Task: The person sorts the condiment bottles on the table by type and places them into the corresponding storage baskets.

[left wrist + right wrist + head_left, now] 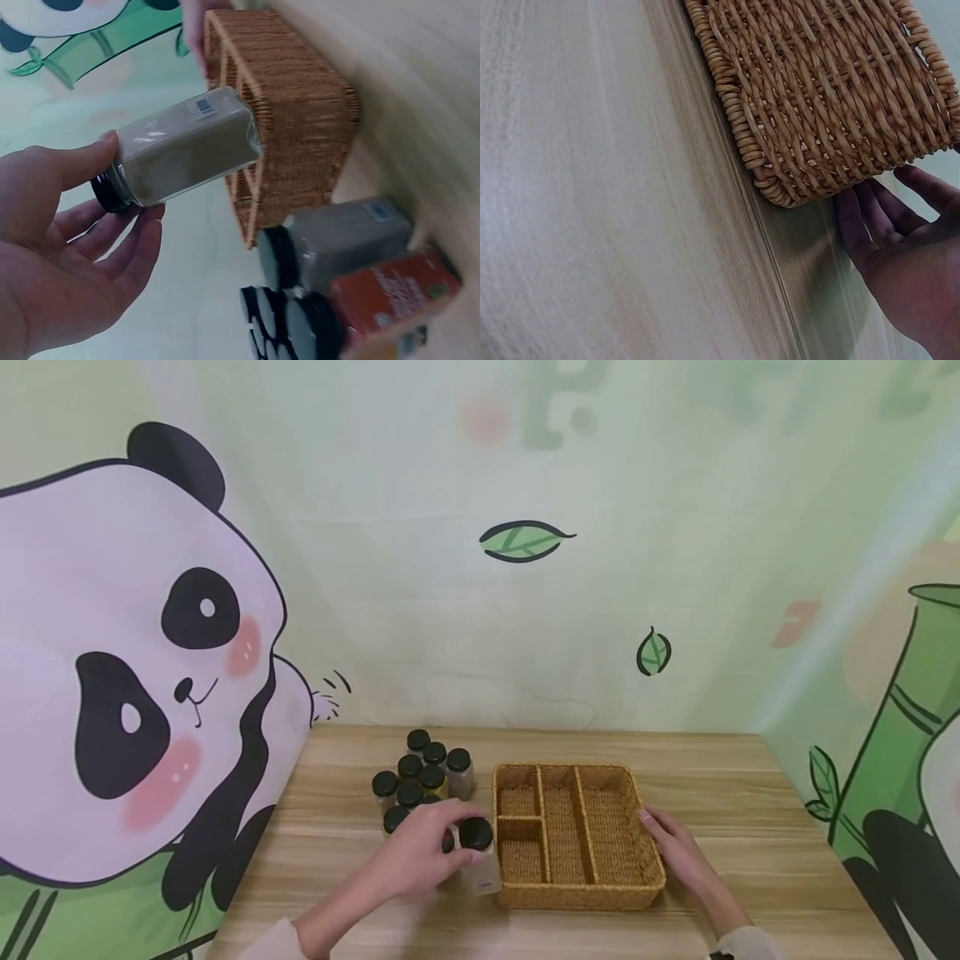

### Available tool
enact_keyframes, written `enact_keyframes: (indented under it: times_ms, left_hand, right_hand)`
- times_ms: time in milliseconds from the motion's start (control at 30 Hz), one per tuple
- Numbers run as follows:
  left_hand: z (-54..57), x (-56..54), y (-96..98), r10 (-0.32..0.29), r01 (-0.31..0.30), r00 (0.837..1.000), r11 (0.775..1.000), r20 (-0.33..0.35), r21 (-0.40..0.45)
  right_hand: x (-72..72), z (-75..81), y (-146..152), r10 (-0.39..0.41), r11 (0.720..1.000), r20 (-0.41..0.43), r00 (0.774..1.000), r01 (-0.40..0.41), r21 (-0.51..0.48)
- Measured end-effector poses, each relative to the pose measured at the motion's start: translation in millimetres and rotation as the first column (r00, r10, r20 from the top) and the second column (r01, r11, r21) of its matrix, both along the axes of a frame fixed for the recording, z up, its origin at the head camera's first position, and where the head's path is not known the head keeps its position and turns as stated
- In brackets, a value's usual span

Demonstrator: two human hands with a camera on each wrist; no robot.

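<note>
My left hand (pixel 420 853) pinches a clear square spice jar (pixel 187 142) by its black lid, thumb on one side and fingers on the other. Grey-brown powder shows through the jar's glass, and a small barcode label is on its side. In the left wrist view the jar's base overlaps the rim of a wicker basket (pixel 581 897). The basket is divided into several compartments. At its right side, my right hand (pixel 678 852) holds the rim and wall, and the right wrist view shows its fingers (pixel 889 214) partly hidden behind the weave.
Several more black-lidded jars (pixel 409 767) stand grouped left of the basket, partly behind my left hand. Among them are a grey-filled jar (pixel 349 236) and an orange-red one (pixel 397 292). The wooden table (pixel 720 777) meets a panda-printed backdrop (pixel 420 635) at the back.
</note>
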State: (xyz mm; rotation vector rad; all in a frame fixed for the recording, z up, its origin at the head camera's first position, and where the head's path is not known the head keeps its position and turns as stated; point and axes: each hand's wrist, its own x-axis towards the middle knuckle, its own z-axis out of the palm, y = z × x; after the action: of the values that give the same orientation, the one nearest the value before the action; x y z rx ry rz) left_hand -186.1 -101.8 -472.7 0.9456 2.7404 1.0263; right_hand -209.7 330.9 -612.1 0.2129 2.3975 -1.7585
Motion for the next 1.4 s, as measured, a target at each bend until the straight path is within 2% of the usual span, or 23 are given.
enact_keyframes:
  times_ms: [100,200,400,633,700,800,1033,1400]
  left_hand:
    - [6.5,-9.5,9.8,0.009,-0.010,0.999,0.999,0.034,0.038]
    - [7.9,-18.2,19.0,0.017,-0.021,0.999,0.997,0.047,0.076]
    - [5.7,-32.0,34.2,0.011,-0.018,0.998,0.993,0.059,0.119]
    - [0.5,-46.4,52.9,-0.018,0.015,1.000,0.987,0.013,0.162]
    - [-0.9,-50.6,61.8,-0.020,0.016,1.000,0.981,0.020,0.191]
    - [-4.7,-58.6,78.9,-0.016,0.014,1.000,0.975,0.004,0.221]
    - [-18.3,-77.5,124.5,0.020,0.000,0.996,0.977,-0.090,0.212]
    - [-43.8,-101.4,177.5,0.035,-0.021,0.998,0.974,-0.055,0.227]
  right_hand:
    - [-0.2,2.0,-1,-0.002,1.000,-0.004,1.000,0.002,0.010]
    - [0.0,3.6,-1,0.000,1.000,0.007,1.000,0.000,0.007]
    - [0.1,3.0,0,0.004,1.000,0.015,1.000,-0.004,0.009]
    - [-1.4,3.1,-2,-0.003,1.000,0.003,1.000,0.003,0.023]
    - [-1.6,3.3,-2,0.003,1.000,0.008,1.000,-0.003,0.012]
    - [-1.2,3.4,-1,0.013,1.000,0.017,1.000,-0.013,-0.005]
    - [-0.6,0.3,3,0.026,0.999,0.018,0.999,-0.026,-0.028]
    - [-1.4,-0.2,1,0.004,0.998,-0.006,1.000,-0.005,-0.055]
